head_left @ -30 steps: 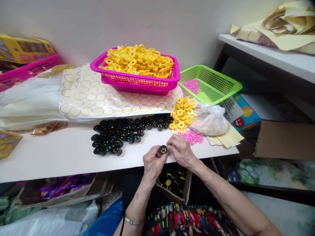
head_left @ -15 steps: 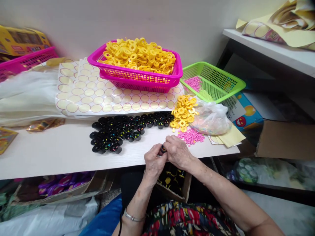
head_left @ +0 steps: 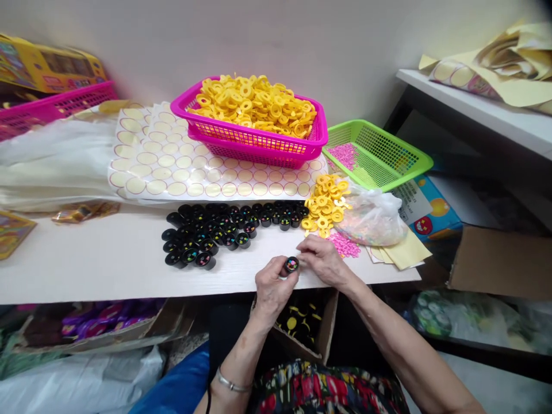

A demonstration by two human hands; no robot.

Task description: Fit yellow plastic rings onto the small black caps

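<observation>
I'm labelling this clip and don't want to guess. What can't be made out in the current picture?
- Lower part of the black cup: head view, covered by the left hand.
- Whether the right hand pinches anything: head view, too small to tell.
- Contents of the plastic bag: head view, blurred by cloudy plastic.
- Floor of the middle pink basket: head view, buried under yellow rings.
- Rest of the yellow box: head view, cut off by the left edge.

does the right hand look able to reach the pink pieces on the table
Likely yes: the right hand is close beside the pink pieces, which lie loose and uncovered on the white table.
</observation>
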